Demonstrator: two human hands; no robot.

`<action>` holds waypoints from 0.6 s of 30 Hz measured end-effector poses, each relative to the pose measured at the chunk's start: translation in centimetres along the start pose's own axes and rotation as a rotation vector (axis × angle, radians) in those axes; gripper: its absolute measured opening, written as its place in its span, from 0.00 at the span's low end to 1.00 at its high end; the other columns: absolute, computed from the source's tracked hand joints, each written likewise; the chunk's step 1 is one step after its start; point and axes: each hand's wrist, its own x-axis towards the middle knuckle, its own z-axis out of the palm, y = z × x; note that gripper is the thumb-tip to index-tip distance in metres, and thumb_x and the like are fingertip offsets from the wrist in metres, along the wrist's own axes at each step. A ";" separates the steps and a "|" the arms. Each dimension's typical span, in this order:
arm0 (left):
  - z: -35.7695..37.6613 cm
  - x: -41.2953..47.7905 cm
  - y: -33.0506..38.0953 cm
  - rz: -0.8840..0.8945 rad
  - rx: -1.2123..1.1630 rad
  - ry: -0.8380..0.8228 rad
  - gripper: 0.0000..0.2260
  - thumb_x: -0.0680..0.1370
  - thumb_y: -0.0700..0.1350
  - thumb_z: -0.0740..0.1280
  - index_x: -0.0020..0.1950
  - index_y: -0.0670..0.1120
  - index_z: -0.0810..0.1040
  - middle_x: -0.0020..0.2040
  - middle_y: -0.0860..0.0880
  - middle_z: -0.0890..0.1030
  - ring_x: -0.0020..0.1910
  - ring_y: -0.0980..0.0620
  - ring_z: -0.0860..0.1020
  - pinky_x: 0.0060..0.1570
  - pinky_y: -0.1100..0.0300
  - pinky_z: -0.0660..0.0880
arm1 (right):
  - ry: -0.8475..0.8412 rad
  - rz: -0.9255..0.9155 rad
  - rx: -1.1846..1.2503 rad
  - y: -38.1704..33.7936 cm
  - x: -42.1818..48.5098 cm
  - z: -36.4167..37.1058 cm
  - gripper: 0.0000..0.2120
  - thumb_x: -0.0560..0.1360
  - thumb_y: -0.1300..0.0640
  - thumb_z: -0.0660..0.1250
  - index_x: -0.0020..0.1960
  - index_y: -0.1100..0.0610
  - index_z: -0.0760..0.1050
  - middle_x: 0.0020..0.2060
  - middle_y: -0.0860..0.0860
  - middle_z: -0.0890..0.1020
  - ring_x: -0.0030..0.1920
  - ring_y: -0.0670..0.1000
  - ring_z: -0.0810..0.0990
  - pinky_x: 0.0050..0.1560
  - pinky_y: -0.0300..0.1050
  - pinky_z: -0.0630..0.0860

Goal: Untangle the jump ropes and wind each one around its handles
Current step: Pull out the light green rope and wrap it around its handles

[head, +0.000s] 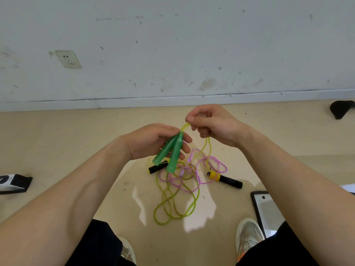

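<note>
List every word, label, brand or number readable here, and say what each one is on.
None can be read.
Black-and-white box: print on its white face, too blurred to read.
Black handle's yellow collar: a dark mark, too small to read.

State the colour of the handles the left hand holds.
Translucent green handles in the left hand; head view.

The green handles have a yellow-green rope. The pink rope has white flecks, and the black grips have yellow collars.
</note>
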 end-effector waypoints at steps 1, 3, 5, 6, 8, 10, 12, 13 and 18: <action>0.1 0.1 0.0 0.018 -0.029 0.008 0.15 0.81 0.47 0.60 0.59 0.39 0.80 0.52 0.39 0.83 0.52 0.38 0.81 0.64 0.41 0.72 | -0.001 -0.014 -0.029 -0.1 0.0 0.2 0.03 0.76 0.62 0.71 0.43 0.58 0.80 0.30 0.52 0.79 0.29 0.49 0.67 0.32 0.41 0.66; 0.3 0.3 0.1 0.038 -0.065 0.046 0.14 0.77 0.47 0.64 0.56 0.41 0.83 0.51 0.40 0.83 0.53 0.39 0.81 0.66 0.42 0.72 | -0.005 -0.044 -0.107 -0.2 0.0 0.5 0.04 0.76 0.63 0.72 0.42 0.58 0.81 0.30 0.50 0.80 0.29 0.49 0.70 0.31 0.41 0.67; 0.6 0.6 0.0 0.025 -0.077 0.070 0.14 0.78 0.49 0.64 0.56 0.41 0.82 0.49 0.42 0.84 0.53 0.41 0.82 0.65 0.44 0.72 | 0.002 -0.056 -0.190 -0.3 0.0 0.7 0.04 0.75 0.63 0.72 0.42 0.58 0.81 0.29 0.47 0.80 0.29 0.46 0.73 0.31 0.39 0.69; 0.8 0.6 -0.1 0.013 -0.073 0.077 0.15 0.79 0.50 0.63 0.56 0.41 0.82 0.48 0.44 0.84 0.52 0.42 0.82 0.63 0.46 0.73 | 0.004 -0.055 -0.239 -0.4 0.1 0.7 0.04 0.75 0.63 0.73 0.42 0.57 0.81 0.29 0.46 0.80 0.30 0.45 0.74 0.31 0.39 0.69; 0.9 0.8 -0.4 -0.001 -0.068 0.076 0.17 0.82 0.52 0.59 0.57 0.41 0.80 0.46 0.45 0.83 0.52 0.43 0.82 0.59 0.49 0.73 | -0.002 -0.057 -0.336 -0.4 0.1 0.7 0.02 0.75 0.62 0.73 0.43 0.57 0.83 0.30 0.47 0.81 0.32 0.44 0.74 0.32 0.41 0.70; 1.0 0.9 -0.7 -0.002 -0.074 0.068 0.17 0.82 0.51 0.58 0.57 0.41 0.80 0.46 0.45 0.83 0.53 0.43 0.81 0.57 0.50 0.73 | -0.030 -0.068 -0.403 -0.4 0.0 0.7 0.03 0.75 0.62 0.73 0.45 0.57 0.85 0.30 0.47 0.81 0.32 0.44 0.74 0.33 0.41 0.72; 1.1 0.9 -0.8 0.006 -0.080 0.070 0.15 0.82 0.49 0.59 0.56 0.41 0.80 0.47 0.44 0.84 0.54 0.44 0.81 0.58 0.50 0.73 | -0.096 -0.049 -0.437 -0.7 -0.2 0.4 0.07 0.77 0.64 0.69 0.49 0.58 0.86 0.28 0.44 0.79 0.31 0.42 0.73 0.34 0.39 0.73; 1.1 0.9 -0.9 0.015 -0.073 0.075 0.14 0.82 0.48 0.60 0.55 0.41 0.80 0.47 0.44 0.83 0.53 0.44 0.81 0.58 0.50 0.73 | -0.136 -0.025 -0.439 -1.0 -0.3 0.2 0.09 0.78 0.66 0.67 0.51 0.58 0.85 0.28 0.43 0.78 0.32 0.42 0.73 0.36 0.39 0.73; 1.3 1.1 -1.4 0.027 -0.008 0.085 0.13 0.84 0.45 0.59 0.55 0.41 0.81 0.44 0.46 0.83 0.53 0.44 0.81 0.57 0.50 0.73 | -0.151 0.041 -0.481 -1.6 -0.5 -0.7 0.10 0.75 0.67 0.68 0.53 0.57 0.82 0.37 0.49 0.85 0.37 0.43 0.80 0.39 0.40 0.75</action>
